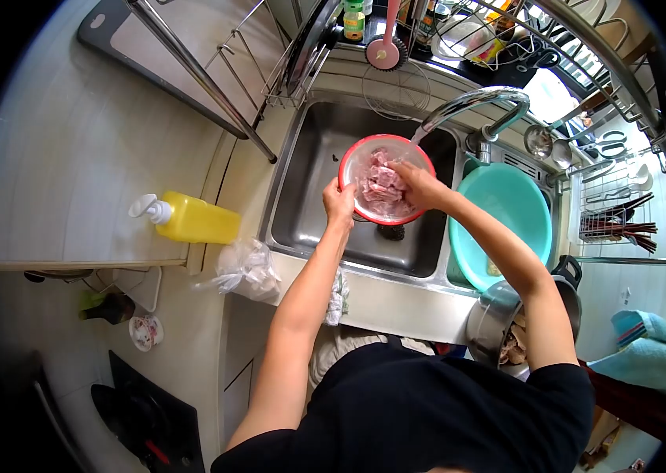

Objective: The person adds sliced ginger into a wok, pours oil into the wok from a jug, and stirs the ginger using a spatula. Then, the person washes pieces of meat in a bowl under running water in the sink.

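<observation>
A white bowl with a red rim [357, 147] is held over the steel sink [319, 169], below the mouth of the curved faucet [471, 98]. Pieces of pink raw meat [381, 180] lie in it with some water. My left hand [338, 202] grips the bowl's left rim, its fingers wrapped round the edge. My right hand [421, 187] reaches over the right rim, and its fingertips touch the meat; whether they hold a piece is hard to make out.
Right of the sink sits a turquoise basin [542, 213], with a metal pot [484, 319] of meat pieces nearer the body. On the left are a yellow pump bottle [203, 218] and a plastic bag [248, 270]. Wire racks [640, 102] overhang the back and right.
</observation>
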Demonstrator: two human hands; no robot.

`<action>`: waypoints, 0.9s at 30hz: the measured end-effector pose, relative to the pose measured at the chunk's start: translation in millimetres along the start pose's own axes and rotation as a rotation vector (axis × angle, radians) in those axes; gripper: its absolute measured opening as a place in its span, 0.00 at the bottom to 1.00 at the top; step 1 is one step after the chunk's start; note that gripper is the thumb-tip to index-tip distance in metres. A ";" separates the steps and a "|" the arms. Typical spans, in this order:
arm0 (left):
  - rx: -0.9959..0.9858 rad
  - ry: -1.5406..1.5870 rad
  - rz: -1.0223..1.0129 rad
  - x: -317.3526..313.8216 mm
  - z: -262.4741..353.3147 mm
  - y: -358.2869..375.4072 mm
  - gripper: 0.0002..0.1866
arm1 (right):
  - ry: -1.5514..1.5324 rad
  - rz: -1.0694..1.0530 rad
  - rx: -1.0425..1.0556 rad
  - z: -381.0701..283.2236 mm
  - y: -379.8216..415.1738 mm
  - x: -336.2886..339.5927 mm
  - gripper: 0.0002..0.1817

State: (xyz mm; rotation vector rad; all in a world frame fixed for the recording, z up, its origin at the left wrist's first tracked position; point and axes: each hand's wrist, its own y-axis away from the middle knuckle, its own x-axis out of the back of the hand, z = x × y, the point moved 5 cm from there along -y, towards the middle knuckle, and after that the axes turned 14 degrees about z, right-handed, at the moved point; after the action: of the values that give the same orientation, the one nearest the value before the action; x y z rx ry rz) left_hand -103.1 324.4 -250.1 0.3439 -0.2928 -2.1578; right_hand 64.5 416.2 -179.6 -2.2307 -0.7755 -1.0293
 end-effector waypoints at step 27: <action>0.012 -0.023 -0.096 11.7 16.3 -15.6 0.10 | 0.144 0.079 -0.032 -59.0 -9.1 34.8 0.26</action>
State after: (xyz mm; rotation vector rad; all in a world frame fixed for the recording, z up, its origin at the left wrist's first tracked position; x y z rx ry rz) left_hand -127.0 324.9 -241.6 0.3460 -0.3074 -2.2561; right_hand 48.8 391.1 -117.1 -2.1681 -0.6082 -1.1568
